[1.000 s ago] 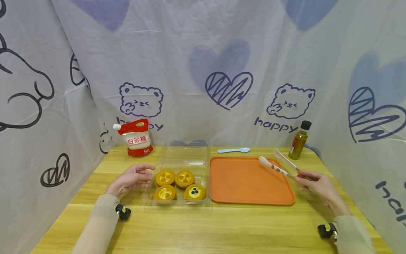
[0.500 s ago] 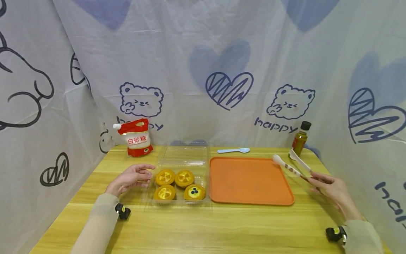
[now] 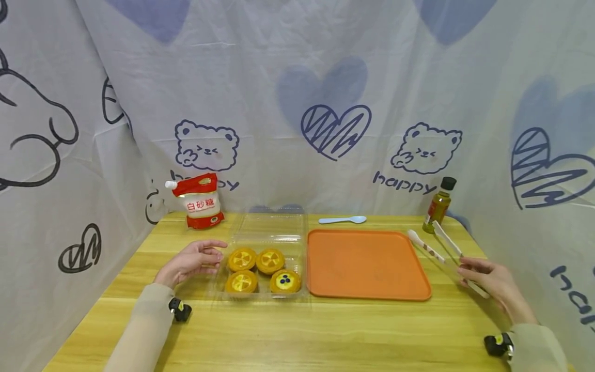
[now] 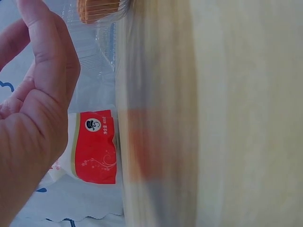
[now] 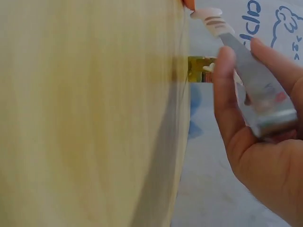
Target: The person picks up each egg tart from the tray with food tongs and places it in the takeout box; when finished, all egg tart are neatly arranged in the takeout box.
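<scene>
My right hand [image 3: 490, 281] pinches a pair of tongs [image 3: 447, 238] between thumb and fingers, at the table's right side. The tongs' two arms are spread apart with nothing between them; in the right wrist view their metal bend [image 5: 274, 120] lies within the palm. My left hand [image 3: 192, 262] is by the left edge of a clear plastic container [image 3: 260, 298], its fingers loosely bent and holding nothing; whether they touch the rim I cannot tell. Inside the container sit several tarts [image 3: 242, 258], one of them topped with blueberries [image 3: 285, 279]. The container's lid [image 3: 271, 225] stands raised behind.
An orange tray [image 3: 367, 266] lies right of the container, with a pale blue spoon [image 3: 342, 220] behind it. A capped bottle of yellowish liquid [image 3: 437, 205] stands at the back right. The red and white sugar bag [image 3: 201, 202] is at the back left. Patterned cloth [image 3: 297, 103] surrounds the table.
My right hand has carried the tongs rightward, off the tray's right edge toward the table's right side. The left hand, container and tarts have stayed where they were.
</scene>
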Action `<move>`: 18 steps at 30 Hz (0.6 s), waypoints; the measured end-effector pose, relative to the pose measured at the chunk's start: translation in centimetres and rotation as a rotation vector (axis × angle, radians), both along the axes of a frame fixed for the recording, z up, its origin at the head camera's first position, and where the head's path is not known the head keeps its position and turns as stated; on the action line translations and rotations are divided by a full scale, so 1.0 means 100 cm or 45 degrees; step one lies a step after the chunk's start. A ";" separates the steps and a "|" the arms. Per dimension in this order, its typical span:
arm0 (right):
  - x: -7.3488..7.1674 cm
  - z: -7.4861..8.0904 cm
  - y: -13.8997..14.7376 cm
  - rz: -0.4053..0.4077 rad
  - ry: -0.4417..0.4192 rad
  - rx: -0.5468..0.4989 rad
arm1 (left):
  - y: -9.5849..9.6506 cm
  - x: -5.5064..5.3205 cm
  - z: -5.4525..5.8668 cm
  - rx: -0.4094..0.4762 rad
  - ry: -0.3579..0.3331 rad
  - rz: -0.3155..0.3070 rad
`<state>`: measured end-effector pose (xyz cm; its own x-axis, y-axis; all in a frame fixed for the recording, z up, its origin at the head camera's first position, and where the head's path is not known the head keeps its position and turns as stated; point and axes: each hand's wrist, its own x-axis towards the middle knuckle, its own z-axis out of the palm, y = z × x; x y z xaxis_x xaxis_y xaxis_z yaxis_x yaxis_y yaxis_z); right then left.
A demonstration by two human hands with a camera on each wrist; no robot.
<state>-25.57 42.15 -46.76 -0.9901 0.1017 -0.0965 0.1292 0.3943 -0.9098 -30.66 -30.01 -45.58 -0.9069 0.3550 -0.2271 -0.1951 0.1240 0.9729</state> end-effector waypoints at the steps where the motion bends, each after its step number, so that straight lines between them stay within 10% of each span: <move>1: 0.000 0.000 0.001 0.020 -0.012 0.058 | 0.000 0.000 0.000 0.000 0.000 -0.002; 12: -0.007 -0.005 0.003 0.313 -0.225 0.075 | -0.001 0.002 0.002 0.010 -0.009 0.002; 18: -0.008 -0.006 0.007 0.427 -0.167 0.132 | -0.001 0.001 0.002 0.013 -0.012 0.005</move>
